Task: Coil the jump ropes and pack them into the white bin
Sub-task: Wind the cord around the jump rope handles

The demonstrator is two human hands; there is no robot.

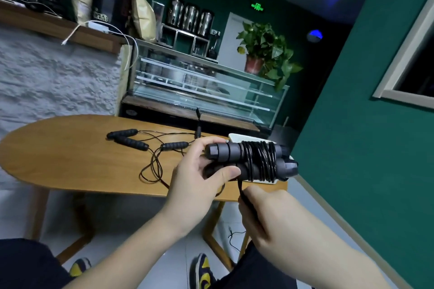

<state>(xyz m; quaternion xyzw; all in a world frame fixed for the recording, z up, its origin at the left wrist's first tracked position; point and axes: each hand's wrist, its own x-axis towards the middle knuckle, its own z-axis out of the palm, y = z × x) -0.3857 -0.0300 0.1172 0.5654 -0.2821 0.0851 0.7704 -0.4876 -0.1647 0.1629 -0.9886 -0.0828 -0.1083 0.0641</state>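
Left hand (199, 171) grips paired handles (246, 159); right hand (265, 209) pinches rope tail (240, 186). Keep tension, tuck end under wraps.

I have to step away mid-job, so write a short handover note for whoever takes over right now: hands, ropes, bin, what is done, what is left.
Left hand grips the paired handles of one jump rope, held above the table's near edge.
Right hand pinches that rope's loose cord end just below the bundle.
The cord is wound several turns around the handles; only the tail is left to finish.
White bin sits on the wooden table, mostly hidden behind the bundle; its contents cannot be seen.
Uncoiled ropes lie loose on the table, four handles visible.
Left: finish the tail, put the bundle in the bin, coil and pack the rest.
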